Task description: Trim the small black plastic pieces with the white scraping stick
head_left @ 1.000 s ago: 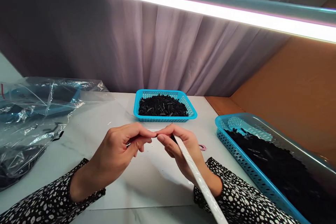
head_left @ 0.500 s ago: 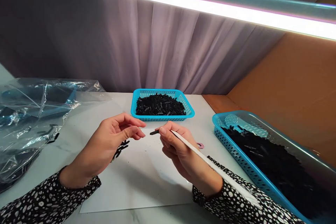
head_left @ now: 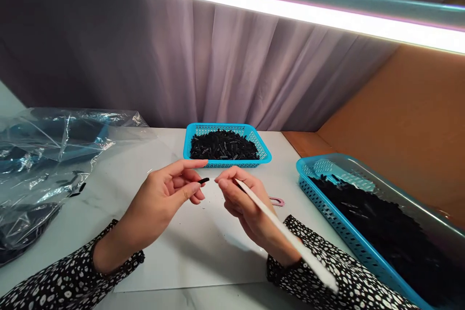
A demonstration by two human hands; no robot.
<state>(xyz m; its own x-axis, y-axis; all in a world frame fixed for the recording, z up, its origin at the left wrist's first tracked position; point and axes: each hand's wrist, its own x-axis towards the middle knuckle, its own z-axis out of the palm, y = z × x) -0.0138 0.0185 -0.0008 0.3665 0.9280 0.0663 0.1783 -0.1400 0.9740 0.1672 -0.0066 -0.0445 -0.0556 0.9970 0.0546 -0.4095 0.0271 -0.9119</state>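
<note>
My left hand (head_left: 160, 201) hovers over a white sheet (head_left: 203, 252) and pinches a small black piece (head_left: 203, 180) at its fingertips, index finger stretched out above it. My right hand (head_left: 241, 201) is just to the right, fingers closed around a long thin white stick (head_left: 286, 237) that slants down toward my right sleeve. The stick's upper end sits at the right fingertips, a short gap away from the black piece. Both sleeves are black with white spots.
A small blue basket (head_left: 262, 147) of black pieces stands behind the hands. A large blue basket (head_left: 319, 193) full of black pieces runs along the right, beside a cardboard wall. Crumpled clear plastic bags (head_left: 47, 155) lie at the left. A small pink clip (head_left: 276, 201) rests near my right hand.
The fingertips were together, then parted with the black piece at the right hand's stick end. Now the piece sits in my left fingers and the hands have closed in again.
</note>
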